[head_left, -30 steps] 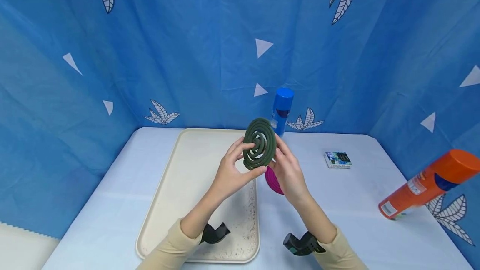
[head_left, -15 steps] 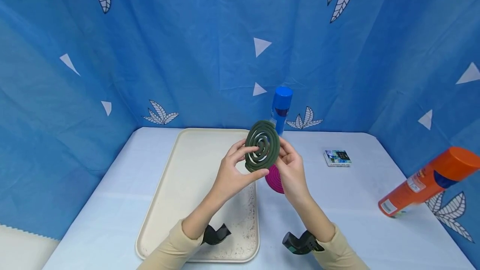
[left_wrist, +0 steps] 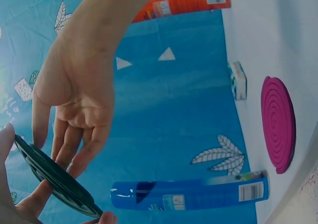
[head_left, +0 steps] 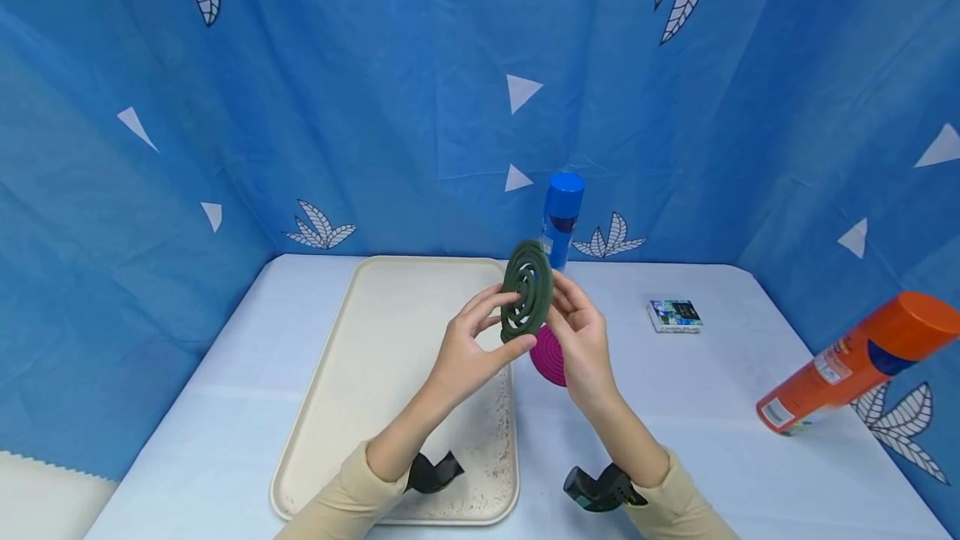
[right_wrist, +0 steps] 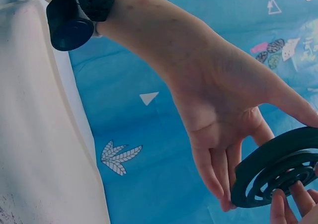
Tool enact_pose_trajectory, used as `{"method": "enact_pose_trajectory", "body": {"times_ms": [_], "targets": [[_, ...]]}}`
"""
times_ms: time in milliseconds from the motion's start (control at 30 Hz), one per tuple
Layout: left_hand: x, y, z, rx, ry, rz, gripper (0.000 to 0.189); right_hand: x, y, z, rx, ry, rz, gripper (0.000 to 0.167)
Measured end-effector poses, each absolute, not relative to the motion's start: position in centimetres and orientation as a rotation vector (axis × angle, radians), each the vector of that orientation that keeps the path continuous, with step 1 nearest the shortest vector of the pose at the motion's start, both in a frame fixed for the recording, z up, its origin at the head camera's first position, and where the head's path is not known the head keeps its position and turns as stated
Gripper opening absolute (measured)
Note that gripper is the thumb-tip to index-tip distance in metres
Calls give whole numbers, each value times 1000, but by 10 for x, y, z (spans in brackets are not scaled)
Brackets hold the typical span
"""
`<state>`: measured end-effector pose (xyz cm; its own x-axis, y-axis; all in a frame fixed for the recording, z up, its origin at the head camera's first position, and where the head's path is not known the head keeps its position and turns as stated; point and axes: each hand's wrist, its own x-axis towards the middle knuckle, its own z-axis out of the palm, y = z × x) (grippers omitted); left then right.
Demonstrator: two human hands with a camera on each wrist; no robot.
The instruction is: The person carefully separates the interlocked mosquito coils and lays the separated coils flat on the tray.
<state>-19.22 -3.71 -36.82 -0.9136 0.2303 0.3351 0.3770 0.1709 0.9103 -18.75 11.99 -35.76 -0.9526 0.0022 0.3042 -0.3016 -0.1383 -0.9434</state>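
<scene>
A dark green mosquito coil (head_left: 543, 290) is held up between both hands above the tray's right edge, tilted so its face shows narrow in the head view. My left hand (head_left: 463, 348) grips its left side, thumb at the lower edge and a finger over the spiral. My right hand (head_left: 590, 348) pinches the opposite edge; part of its grip hides behind the coil. In the right wrist view, gaps show between the rings of the green coil (right_wrist: 243, 180). A magenta mosquito coil (head_left: 547, 361) lies on the table below, partly covered by my right hand.
A cream tray (head_left: 367, 357) lies at left on the white table (head_left: 660, 407). Behind my hands stands a blue spray can (head_left: 564, 211). A small printed box (head_left: 675, 317) lies to the right, with an orange spray can (head_left: 847, 365) nearer the right edge. Blue cloth surrounds the table.
The green coil has turned from nearly facing the camera to a more edge-on tilt. My right hand's fingers have shifted along its right edge; the left hand keeps its grip.
</scene>
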Motion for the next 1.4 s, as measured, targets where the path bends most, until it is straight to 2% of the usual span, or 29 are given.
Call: {"method": "enact_pose_trajectory", "body": {"times_ms": [300, 667, 933, 1167, 1400], "targets": [[-192, -40, -366, -629, -2248, -1762, 42, -182, 116, -356, 412, -2016, 2178, 56], [-193, -41, -366, -892, -2237, -1714, 44, -183, 122, -352, 430, -1962, 2184, 65], [-195, -46, -363, -894, -2243, -1787, 45, -180, 121, -349, 403, -2024, 2170, 59], [-198, -51, -362, -912, -2269, -1910, 57, -178, 122, -348, 401, -2069, 2152, 50], [-195, -53, -358, -908, -2248, -1935, 47, -181, 123, -351, 406, -2016, 2182, 36]]}}
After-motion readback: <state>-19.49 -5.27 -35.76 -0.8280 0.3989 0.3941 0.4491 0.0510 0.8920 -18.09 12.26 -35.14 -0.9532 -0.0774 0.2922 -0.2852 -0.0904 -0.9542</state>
